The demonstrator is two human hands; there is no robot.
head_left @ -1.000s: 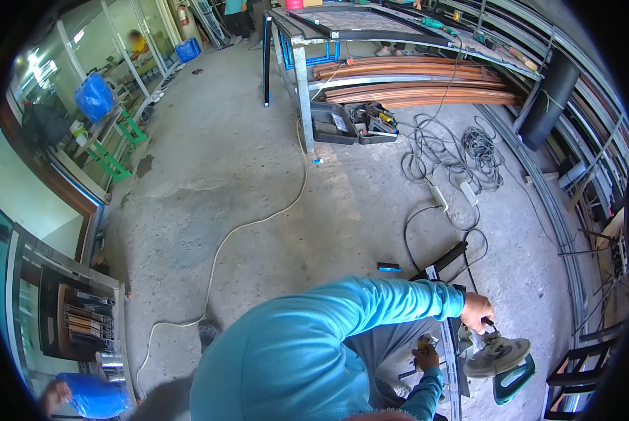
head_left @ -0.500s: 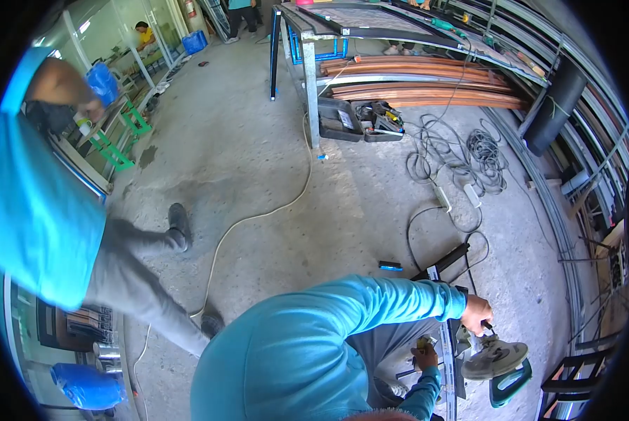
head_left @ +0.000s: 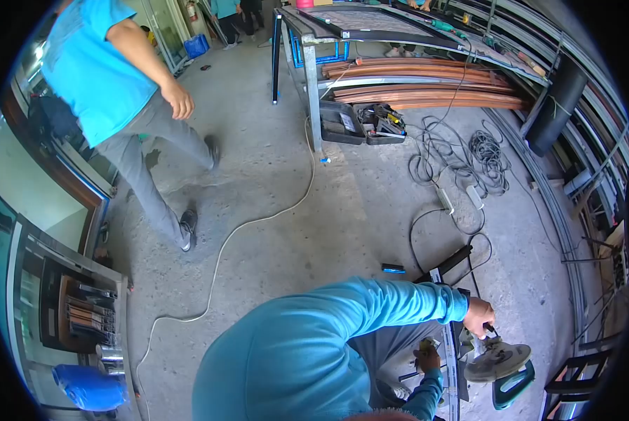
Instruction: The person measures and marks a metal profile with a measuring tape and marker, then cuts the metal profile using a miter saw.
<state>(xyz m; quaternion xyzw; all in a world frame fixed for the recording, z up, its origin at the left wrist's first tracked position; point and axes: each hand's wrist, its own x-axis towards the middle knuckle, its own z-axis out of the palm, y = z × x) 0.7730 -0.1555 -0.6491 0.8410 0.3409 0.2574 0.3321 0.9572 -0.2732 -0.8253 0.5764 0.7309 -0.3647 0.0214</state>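
My left hand (head_left: 478, 316), at the end of a blue sleeve, is closed around the dark handle of a cut-off saw. The saw's round grey disc or guard (head_left: 498, 362) and its teal loop-shaped part (head_left: 513, 386) show just beyond. My right hand (head_left: 427, 358) is closed at the near side of a long metal profile (head_left: 451, 358); a small yellowish thing shows at its fingers, too small to name. The profile runs between my two hands, its far end by a black piece (head_left: 454, 265). My sleeve and shoulder hide part of the floor.
A person in a blue shirt (head_left: 100, 70) stands at left. Ahead are a metal worktable (head_left: 313, 98), copper-coloured profiles (head_left: 419, 95), an open toolbox (head_left: 384, 125) and coiled cables (head_left: 486, 154). A small blue-and-black object (head_left: 393, 269) and a pale cable (head_left: 223, 245) lie on the floor.
The person at left has walked further away, up the view. Another person at the back has come further into sight. My hands and the saw stay nearly where they were.
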